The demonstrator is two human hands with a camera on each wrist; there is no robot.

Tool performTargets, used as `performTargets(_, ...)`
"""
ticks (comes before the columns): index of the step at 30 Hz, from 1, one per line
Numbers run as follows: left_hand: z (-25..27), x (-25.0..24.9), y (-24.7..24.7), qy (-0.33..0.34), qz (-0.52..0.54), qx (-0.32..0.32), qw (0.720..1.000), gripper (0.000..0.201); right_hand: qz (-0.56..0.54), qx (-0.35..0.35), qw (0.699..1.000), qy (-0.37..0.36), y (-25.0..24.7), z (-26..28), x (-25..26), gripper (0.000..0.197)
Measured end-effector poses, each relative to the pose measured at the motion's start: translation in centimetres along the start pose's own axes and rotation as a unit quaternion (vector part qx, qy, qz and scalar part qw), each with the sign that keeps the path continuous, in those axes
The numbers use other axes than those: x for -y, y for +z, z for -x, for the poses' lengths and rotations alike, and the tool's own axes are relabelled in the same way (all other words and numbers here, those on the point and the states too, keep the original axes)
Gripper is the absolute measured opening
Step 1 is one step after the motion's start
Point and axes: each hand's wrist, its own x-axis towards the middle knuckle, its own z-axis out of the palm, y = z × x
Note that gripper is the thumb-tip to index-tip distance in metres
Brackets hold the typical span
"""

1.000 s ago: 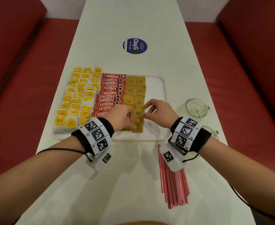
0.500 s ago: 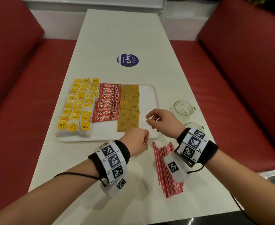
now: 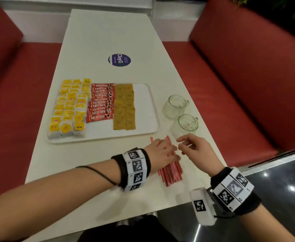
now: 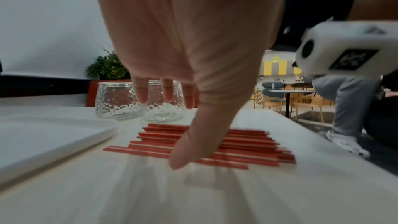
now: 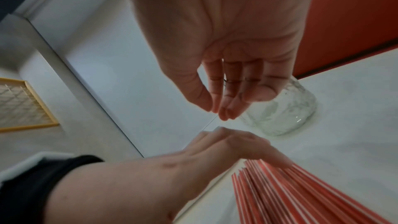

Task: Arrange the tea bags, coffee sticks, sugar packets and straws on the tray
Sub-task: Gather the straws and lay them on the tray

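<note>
A white tray (image 3: 147,109) holds yellow tea bags (image 3: 68,109) on its left, red coffee sticks (image 3: 100,103) in the middle and brown sugar packets (image 3: 125,107) beside them. Its right part is bare. A pile of red straws (image 3: 172,169) (image 4: 237,144) (image 5: 301,192) lies on the table in front of the tray. My left hand (image 3: 162,151) hovers over the pile's far end with straight fingers, holding nothing. My right hand (image 3: 186,145) hangs just to its right, fingers loosely bent and empty.
Two textured glass cups (image 3: 176,105) (image 3: 187,124) stand right of the tray, close to my right hand. A round purple sticker (image 3: 119,59) is farther up the white table (image 3: 108,32). Red benches (image 3: 247,75) flank both sides. The table's near edge is close to my arms.
Both hands have left the sugar packets on the tray and moved toward me and to the right, over the straw pile. My head has also tilted and pulled back.
</note>
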Motion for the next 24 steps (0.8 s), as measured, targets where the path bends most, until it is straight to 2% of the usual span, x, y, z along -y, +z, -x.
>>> performTargets(5,-1.6,0.2,0.1,0.019,-0.066,0.049,0.996,0.053,0.015,0.019,1.000,-0.018,-0.9,0.9,-1.0,0.009)
performTargets(8,-2.2,0.1,0.0,0.010,-0.055,0.064,0.996,0.055,0.039,0.041,0.998,-0.020,-0.8,0.8,-1.9,0.008)
performTargets(12,-3.2,-0.2,0.5,-0.011,-0.021,0.076,0.997,0.046,0.069,0.081,0.994,-0.026,-0.4,0.2,-3.2,0.007)
performTargets(16,-3.6,-0.2,1.0,-0.025,0.014,0.054,0.998,0.042,0.082,0.105,0.990,-0.045,-0.5,-1.1,-3.9,0.006)
performTargets(20,-3.6,0.0,1.3,-0.027,-0.009,0.060,0.998,0.038,0.074,0.142,0.985,-0.060,-0.9,-1.8,-4.0,0.007)
performTargets(21,-3.5,0.0,1.5,-0.025,-0.013,0.049,0.998,0.038,0.076,0.149,0.984,-0.064,-0.9,-1.9,-4.0,0.008)
performTargets(24,-2.9,0.2,1.7,-0.015,-0.016,-0.043,0.999,0.037,0.082,0.160,0.981,-0.070,-1.1,-2.2,-4.1,0.011)
